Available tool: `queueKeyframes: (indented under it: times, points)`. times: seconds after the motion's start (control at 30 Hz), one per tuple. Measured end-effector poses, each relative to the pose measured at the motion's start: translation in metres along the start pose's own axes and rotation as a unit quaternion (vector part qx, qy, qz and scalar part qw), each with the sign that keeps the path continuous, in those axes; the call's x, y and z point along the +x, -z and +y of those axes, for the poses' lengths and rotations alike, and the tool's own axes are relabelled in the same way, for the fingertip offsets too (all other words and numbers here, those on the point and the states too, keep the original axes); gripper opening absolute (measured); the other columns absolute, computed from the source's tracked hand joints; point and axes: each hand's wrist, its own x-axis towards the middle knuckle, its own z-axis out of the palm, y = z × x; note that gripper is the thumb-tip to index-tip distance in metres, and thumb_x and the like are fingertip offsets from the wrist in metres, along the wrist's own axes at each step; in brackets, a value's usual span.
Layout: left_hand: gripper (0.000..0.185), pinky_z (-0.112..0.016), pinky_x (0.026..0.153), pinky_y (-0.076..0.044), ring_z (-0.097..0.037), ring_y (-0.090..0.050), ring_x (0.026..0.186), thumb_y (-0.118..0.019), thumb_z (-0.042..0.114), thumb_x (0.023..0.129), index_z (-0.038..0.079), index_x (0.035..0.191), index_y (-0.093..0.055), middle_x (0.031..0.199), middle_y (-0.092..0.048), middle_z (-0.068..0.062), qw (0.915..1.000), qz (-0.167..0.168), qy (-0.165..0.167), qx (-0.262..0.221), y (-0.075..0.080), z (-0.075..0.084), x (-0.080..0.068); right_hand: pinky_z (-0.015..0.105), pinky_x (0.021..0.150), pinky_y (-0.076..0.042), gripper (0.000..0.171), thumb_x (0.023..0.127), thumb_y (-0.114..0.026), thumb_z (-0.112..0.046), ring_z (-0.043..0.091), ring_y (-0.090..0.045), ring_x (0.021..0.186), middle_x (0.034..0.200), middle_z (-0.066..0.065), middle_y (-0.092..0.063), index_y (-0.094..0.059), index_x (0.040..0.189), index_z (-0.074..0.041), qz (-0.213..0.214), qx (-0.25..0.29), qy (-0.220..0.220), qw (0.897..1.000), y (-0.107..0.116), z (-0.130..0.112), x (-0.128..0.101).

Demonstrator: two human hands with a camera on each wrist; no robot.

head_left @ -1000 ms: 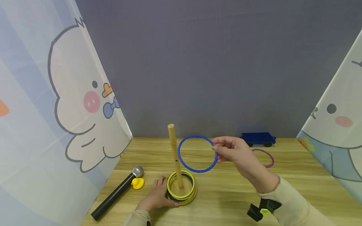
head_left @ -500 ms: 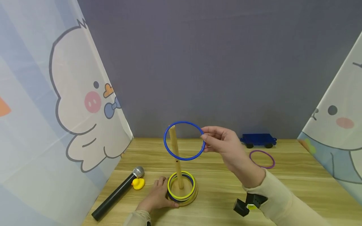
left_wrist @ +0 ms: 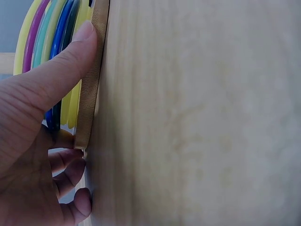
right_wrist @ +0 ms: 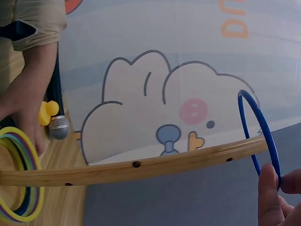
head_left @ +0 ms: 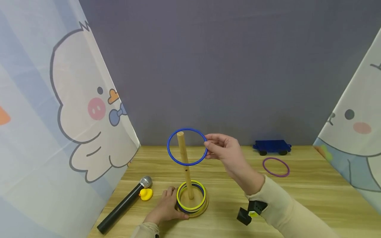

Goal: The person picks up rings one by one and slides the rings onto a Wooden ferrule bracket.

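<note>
A wooden peg (head_left: pixel 184 164) stands upright on a round wooden base (head_left: pixel 202 206) that carries a stack of several coloured rings (head_left: pixel 190 196). My right hand (head_left: pixel 221 148) pinches a blue ring (head_left: pixel 187 146) by its right edge, and the ring encircles the top of the peg. In the right wrist view the blue ring (right_wrist: pixel 258 132) sits around the end of the peg (right_wrist: pixel 141 165). My left hand (head_left: pixel 166 206) grips the base's left rim. In the left wrist view its thumb (left_wrist: pixel 61 70) lies across the stacked rings (left_wrist: pixel 51 42) and the base edge (left_wrist: pixel 91 89).
A black microphone (head_left: pixel 123 205) and a small yellow duck (head_left: pixel 145 194) lie left of the base. A purple ring (head_left: pixel 275 166) and a blue toy truck (head_left: pixel 272 146) are at the back right. Cartoon-printed curtains (head_left: pixel 59 115) flank the wooden table (head_left: pixel 312 198).
My right hand carried the blue ring up and to the left, from beside the peg to over its top. The left hand stayed on the base.
</note>
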Motion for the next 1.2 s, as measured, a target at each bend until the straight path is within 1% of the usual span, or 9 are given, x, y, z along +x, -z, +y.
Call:
queueKeyframes:
  times: [0.2, 0.33, 0.5, 0.67, 0.77, 0.93, 1.0, 1.2]
  points:
    - [0.112, -0.053, 0.095, -0.041, -0.034, -0.039, 0.111, -0.085, 0.061, 0.059, -0.005, 0.138, -0.042, 0.127, -0.041, -0.015, 1.0000, 0.001, -0.004, 0.000, -0.002, -0.002, 0.001, 0.030, 0.066, -0.058, 0.026, 0.093, -0.062, -0.001, 0.014, -0.062, 0.069, 0.087, 0.006, -0.063, -0.060, 0.117, 0.009, -0.003, -0.033, -0.038, 0.999, 0.004, 0.025, -0.001]
    - [0.113, -0.053, 0.096, -0.041, -0.033, -0.038, 0.112, -0.084, 0.063, 0.058, -0.005, 0.139, -0.042, 0.127, -0.040, -0.015, 1.0000, 0.005, -0.005, 0.002, -0.002, -0.004, 0.001, 0.029, 0.065, -0.057, 0.027, 0.093, -0.061, 0.000, 0.015, -0.062, 0.069, 0.089, 0.008, -0.062, -0.060, 0.118, 0.010, -0.004, -0.040, -0.063, 0.997, 0.009, 0.048, -0.003]
    - [0.116, -0.051, 0.094, -0.042, -0.031, -0.039, 0.108, -0.085, 0.063, 0.058, -0.006, 0.140, -0.041, 0.125, -0.041, -0.014, 0.9998, 0.016, -0.013, 0.004, -0.003, -0.004, 0.001, 0.027, 0.063, -0.057, 0.029, 0.093, -0.060, 0.001, 0.017, -0.062, 0.067, 0.090, 0.010, -0.059, -0.057, 0.119, 0.014, -0.014, -0.046, -0.093, 0.995, 0.016, 0.079, -0.011]
    - [0.114, -0.051, 0.095, -0.042, -0.030, -0.039, 0.109, -0.084, 0.063, 0.058, -0.005, 0.139, -0.041, 0.125, -0.041, -0.013, 0.9999, 0.013, -0.010, 0.003, -0.002, -0.002, 0.000, 0.026, 0.061, -0.056, 0.030, 0.093, -0.059, 0.002, 0.015, -0.061, 0.064, 0.090, 0.010, -0.059, -0.055, 0.119, 0.016, -0.018, -0.054, -0.116, 0.992, 0.020, 0.110, -0.017]
    - [0.114, -0.052, 0.096, -0.042, -0.031, -0.039, 0.110, -0.084, 0.063, 0.058, -0.005, 0.139, -0.041, 0.126, -0.041, -0.014, 0.9999, 0.011, -0.010, 0.002, -0.001, -0.001, 0.000, 0.029, 0.060, -0.057, 0.029, 0.092, -0.059, 0.002, 0.014, -0.060, 0.062, 0.091, 0.013, -0.059, -0.056, 0.117, 0.016, -0.012, -0.063, -0.123, 0.990, 0.022, 0.129, -0.021]
    - [0.112, -0.053, 0.096, -0.041, -0.032, -0.039, 0.110, -0.085, 0.060, 0.059, -0.005, 0.139, -0.041, 0.126, -0.041, -0.015, 0.9999, 0.012, -0.011, -0.001, 0.002, 0.001, -0.001, 0.045, 0.065, -0.058, 0.026, 0.091, -0.059, 0.003, 0.015, -0.059, 0.061, 0.090, 0.014, -0.058, -0.059, 0.115, 0.015, -0.007, -0.091, -0.129, 0.987, 0.023, 0.157, -0.023]
    - [0.112, -0.053, 0.095, -0.042, -0.032, -0.039, 0.109, -0.086, 0.060, 0.059, -0.006, 0.138, -0.042, 0.125, -0.042, -0.016, 0.9998, 0.015, -0.013, 0.000, 0.002, 0.001, -0.001, 0.047, 0.065, -0.057, 0.026, 0.091, -0.059, 0.004, 0.015, -0.059, 0.061, 0.089, 0.013, -0.058, -0.059, 0.114, 0.015, -0.011, -0.099, -0.128, 0.987, 0.022, 0.165, -0.023]
    - [0.114, -0.050, 0.094, -0.042, -0.030, -0.040, 0.108, -0.084, 0.063, 0.059, -0.005, 0.139, -0.042, 0.123, -0.042, -0.013, 0.9994, 0.025, -0.021, 0.010, 0.000, 0.001, -0.001, 0.036, 0.057, -0.057, 0.024, 0.088, -0.061, 0.005, 0.014, -0.058, 0.057, 0.085, 0.010, -0.056, -0.060, 0.110, 0.016, -0.008, -0.100, -0.121, 0.988, 0.019, 0.180, -0.025]
